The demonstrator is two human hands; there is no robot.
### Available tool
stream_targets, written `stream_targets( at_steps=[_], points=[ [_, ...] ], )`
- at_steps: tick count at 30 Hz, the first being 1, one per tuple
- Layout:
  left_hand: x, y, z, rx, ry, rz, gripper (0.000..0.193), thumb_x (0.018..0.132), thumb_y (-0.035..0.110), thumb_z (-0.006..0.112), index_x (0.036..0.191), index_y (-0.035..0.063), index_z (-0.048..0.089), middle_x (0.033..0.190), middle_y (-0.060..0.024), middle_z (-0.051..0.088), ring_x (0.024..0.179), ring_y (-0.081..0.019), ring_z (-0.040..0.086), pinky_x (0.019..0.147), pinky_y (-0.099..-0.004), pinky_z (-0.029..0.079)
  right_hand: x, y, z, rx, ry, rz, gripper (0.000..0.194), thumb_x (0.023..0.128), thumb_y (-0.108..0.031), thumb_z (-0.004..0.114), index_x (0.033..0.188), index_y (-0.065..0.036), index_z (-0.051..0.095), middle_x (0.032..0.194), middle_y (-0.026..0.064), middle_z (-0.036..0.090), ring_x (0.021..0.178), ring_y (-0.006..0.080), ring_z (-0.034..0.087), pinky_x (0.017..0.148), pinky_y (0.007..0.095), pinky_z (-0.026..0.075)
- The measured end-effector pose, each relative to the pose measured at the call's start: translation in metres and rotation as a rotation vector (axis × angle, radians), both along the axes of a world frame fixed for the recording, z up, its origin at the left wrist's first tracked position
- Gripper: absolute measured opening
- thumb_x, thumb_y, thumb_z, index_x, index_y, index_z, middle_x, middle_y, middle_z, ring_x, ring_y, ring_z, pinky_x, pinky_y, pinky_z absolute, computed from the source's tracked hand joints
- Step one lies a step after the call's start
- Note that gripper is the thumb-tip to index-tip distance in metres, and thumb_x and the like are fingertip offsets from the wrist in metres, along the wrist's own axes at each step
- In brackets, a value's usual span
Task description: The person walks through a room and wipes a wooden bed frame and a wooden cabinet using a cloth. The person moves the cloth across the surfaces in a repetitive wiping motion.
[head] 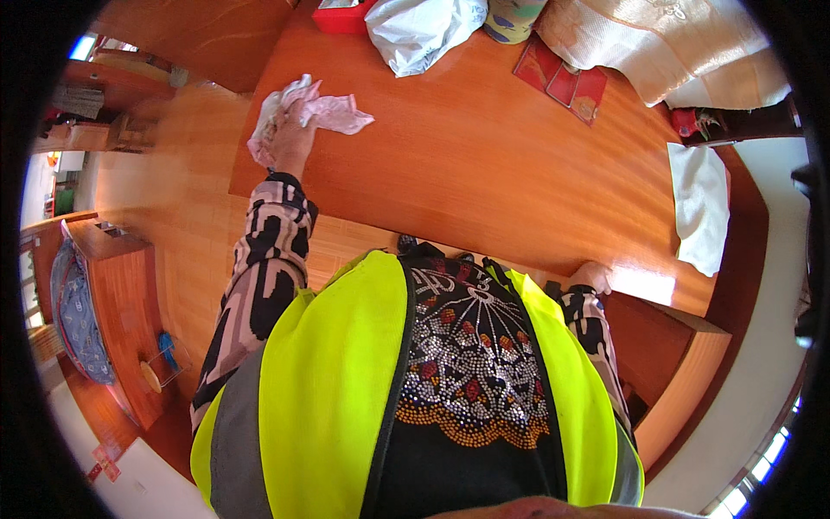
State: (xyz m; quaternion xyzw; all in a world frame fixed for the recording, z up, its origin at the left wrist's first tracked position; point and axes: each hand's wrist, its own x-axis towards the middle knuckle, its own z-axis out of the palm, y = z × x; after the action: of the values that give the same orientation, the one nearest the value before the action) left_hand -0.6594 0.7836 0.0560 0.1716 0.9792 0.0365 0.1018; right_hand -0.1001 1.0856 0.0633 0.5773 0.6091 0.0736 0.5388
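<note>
My left hand point(295, 143) is at the left end of a wooden tabletop point(454, 162), closed on a crumpled pink and white cloth point(334, 113). Part of the cloth spreads out to the right of the fingers, over the wood. My right hand point(591, 277) rests at the near edge of the tabletop, close to a bright patch of light. Its fingers are small in view and partly hidden, so whether they are apart or closed is unclear.
Along the far side lie a red box point(340, 19), a white plastic bag point(421, 36), a patterned container point(512, 19), red cards point(563, 81) and a shiny draped cloth point(648, 48). A white cloth point(700, 204) lies at the right end. A wooden cabinet point(123, 259) stands left.
</note>
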Motion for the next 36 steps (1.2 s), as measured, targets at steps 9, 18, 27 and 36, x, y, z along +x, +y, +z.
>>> stream_targets(
  at_steps=[9, 18, 27, 36],
  points=[
    [-0.002, 0.025, -0.008, -0.034, 0.047, 0.071, 0.063, 0.095, 0.059, 0.042, 0.152, 0.0326, 0.029, 0.161, -0.0113, 0.022, 0.143, -0.0425, 0.027, 0.116, -0.0567, 0.021, -0.014, 0.004, -0.015, 1.190, 1.202, -1.361, 0.080, 0.093, -0.044, 0.053, 0.148, 0.005, 0.021, 0.129, 0.0314, 0.054, 0.110, 0.0419, 0.062, 0.084, 0.0514, 0.053],
    [0.092, 0.118, 0.006, 0.095, 0.130, -0.433, 0.063, 0.090, 0.056, 0.053, 0.145, 0.0296, 0.043, 0.157, -0.0096, 0.030, 0.139, -0.0404, 0.035, 0.112, -0.0612, 0.021, -0.045, -0.004, -0.003, 1.305, 1.086, -1.339, 0.059, 0.099, -0.042, 0.042, 0.132, 0.006, 0.032, 0.113, 0.0365, 0.060, 0.104, 0.0492, 0.062, 0.086, 0.0568, 0.051],
    [0.124, 0.201, 0.008, 0.272, 0.033, -0.566, 0.060, 0.089, 0.051, 0.058, 0.143, 0.0283, 0.048, 0.156, -0.0168, 0.029, 0.137, -0.0507, 0.030, 0.111, -0.0654, 0.019, -0.076, -0.012, 0.006, 1.299, 1.065, -1.250, 0.055, 0.100, -0.039, 0.040, 0.131, 0.005, 0.032, 0.111, 0.0369, 0.059, 0.101, 0.0499, 0.062, 0.084, 0.0552, 0.053],
    [0.199, 0.197, 0.015, 0.327, -0.012, -1.198, 0.056, 0.086, 0.046, 0.065, 0.139, 0.0360, 0.050, 0.152, -0.0084, 0.037, 0.134, -0.0432, 0.036, 0.110, -0.0633, 0.026, -0.063, -0.004, -0.016, 1.342, 1.005, -1.208, 0.055, 0.099, -0.039, 0.044, 0.128, 0.007, 0.035, 0.110, 0.0364, 0.060, 0.099, 0.0498, 0.063, 0.082, 0.0562, 0.053]
  ],
)
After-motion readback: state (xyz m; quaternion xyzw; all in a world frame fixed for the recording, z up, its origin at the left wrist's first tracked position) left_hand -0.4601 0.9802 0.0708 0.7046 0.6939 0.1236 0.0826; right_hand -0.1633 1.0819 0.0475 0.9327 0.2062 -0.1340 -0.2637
